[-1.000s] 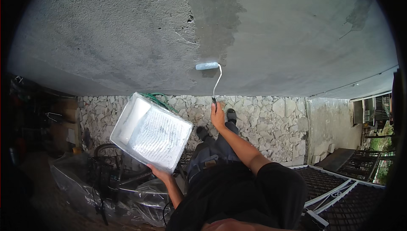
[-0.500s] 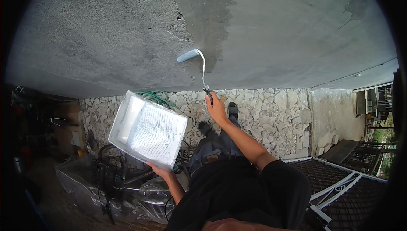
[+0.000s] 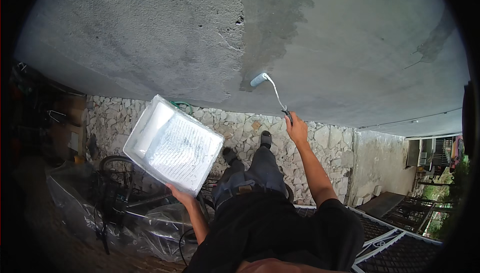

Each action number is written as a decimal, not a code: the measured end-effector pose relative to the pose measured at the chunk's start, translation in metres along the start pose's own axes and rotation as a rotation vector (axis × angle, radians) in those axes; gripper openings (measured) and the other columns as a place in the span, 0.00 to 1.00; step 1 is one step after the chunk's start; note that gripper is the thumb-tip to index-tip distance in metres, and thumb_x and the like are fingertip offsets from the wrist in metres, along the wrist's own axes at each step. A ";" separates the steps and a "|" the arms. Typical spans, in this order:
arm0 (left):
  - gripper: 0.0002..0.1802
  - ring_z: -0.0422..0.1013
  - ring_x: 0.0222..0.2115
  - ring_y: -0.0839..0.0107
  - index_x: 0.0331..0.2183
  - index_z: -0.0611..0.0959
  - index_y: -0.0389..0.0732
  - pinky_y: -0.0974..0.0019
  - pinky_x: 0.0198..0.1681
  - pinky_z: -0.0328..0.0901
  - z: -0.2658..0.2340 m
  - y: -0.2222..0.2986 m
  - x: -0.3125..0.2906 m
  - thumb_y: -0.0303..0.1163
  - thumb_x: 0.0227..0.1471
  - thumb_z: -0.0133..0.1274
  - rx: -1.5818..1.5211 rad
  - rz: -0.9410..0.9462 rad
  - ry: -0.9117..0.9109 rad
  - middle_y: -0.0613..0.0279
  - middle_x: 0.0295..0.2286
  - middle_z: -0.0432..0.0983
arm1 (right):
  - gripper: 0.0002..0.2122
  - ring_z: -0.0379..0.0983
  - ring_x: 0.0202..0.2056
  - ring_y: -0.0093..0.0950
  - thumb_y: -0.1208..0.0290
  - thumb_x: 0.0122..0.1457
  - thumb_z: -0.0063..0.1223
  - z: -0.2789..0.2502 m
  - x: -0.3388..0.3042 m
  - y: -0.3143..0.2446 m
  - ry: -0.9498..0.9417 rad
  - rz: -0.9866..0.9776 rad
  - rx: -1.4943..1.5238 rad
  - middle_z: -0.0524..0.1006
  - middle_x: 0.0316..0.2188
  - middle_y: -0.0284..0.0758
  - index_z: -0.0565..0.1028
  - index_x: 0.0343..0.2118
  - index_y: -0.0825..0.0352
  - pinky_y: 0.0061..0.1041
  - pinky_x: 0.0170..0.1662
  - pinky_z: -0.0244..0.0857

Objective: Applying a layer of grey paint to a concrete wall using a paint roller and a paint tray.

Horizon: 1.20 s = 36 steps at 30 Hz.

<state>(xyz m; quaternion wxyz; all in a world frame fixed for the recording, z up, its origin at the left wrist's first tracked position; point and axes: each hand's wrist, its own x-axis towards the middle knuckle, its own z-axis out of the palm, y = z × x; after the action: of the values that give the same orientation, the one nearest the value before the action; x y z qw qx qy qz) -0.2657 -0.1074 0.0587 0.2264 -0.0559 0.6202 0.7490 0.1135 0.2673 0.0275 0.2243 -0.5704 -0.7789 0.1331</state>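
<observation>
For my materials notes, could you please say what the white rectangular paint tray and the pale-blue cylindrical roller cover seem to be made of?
White rectangular paint tray: probably moulded plastic, glossy in places, by its highlights and ribbed ramp, though wetness may add shine. Pale-blue cylindrical roller cover: likely matt fabric or foam, showing no clear shine.

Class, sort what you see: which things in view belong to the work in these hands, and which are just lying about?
Part of the work:
paint roller, in the right hand
paint tray, in the left hand
grey wall

Lying about:
green hose
bicycle
clear plastic sheeting
</observation>
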 end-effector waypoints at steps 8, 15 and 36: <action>0.48 0.65 0.65 0.49 0.69 0.62 0.23 0.53 0.69 0.59 0.002 -0.010 -0.005 0.62 0.75 0.33 0.006 0.009 0.040 0.41 0.67 0.63 | 0.14 0.81 0.29 0.50 0.55 0.70 0.54 0.008 0.073 -0.096 -0.102 -0.209 -0.081 0.83 0.32 0.41 0.78 0.51 0.57 0.50 0.32 0.73; 0.48 0.64 0.66 0.49 0.70 0.61 0.24 0.52 0.70 0.58 0.018 -0.004 -0.014 0.62 0.75 0.33 -0.035 0.001 0.049 0.41 0.68 0.62 | 0.14 0.80 0.26 0.50 0.54 0.70 0.55 0.024 0.086 -0.079 -0.065 -0.249 -0.118 0.82 0.30 0.40 0.78 0.50 0.57 0.48 0.29 0.73; 0.49 0.64 0.66 0.49 0.69 0.60 0.21 0.52 0.70 0.58 0.016 -0.017 -0.014 0.62 0.75 0.33 -0.050 0.046 0.147 0.39 0.68 0.60 | 0.13 0.81 0.30 0.50 0.55 0.69 0.56 0.074 0.091 -0.056 -0.195 -0.247 -0.189 0.83 0.32 0.42 0.79 0.48 0.59 0.50 0.32 0.74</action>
<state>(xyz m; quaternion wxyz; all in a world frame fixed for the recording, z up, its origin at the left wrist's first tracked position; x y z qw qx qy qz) -0.2427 -0.0932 0.0520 0.1615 -0.1022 0.6175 0.7630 0.0071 0.3392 0.0073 0.1076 -0.4732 -0.8702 0.0855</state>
